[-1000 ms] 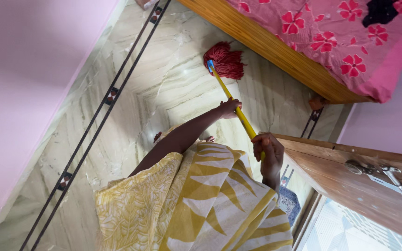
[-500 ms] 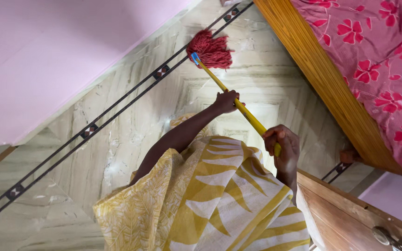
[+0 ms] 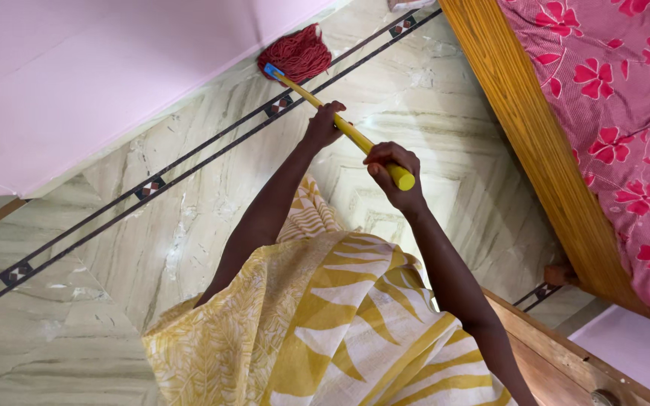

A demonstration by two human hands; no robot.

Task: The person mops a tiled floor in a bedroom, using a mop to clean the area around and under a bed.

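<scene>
A mop with a yellow handle point(image 3: 296, 90) and a red string head point(image 3: 295, 53) reaches across the marble floor. Its head lies against the foot of the pink wall. My left hand point(image 3: 322, 125) grips the handle partway down. My right hand point(image 3: 390, 167) is closed around the handle's top end. Both arms stretch forward over my yellow and white patterned garment point(image 3: 317, 338).
A wooden bed frame point(image 3: 524, 143) with a pink floral sheet point(image 3: 618, 90) runs along the right. The pink wall point(image 3: 114, 68) fills the upper left. A dark inlay strip point(image 3: 152, 186) crosses the marble floor. A wooden door edge point(image 3: 566, 361) shows at bottom right.
The mop head has slid away from the bed to the base of the pink wall. Both arms have stretched further out, and the view has swung toward the wall.
</scene>
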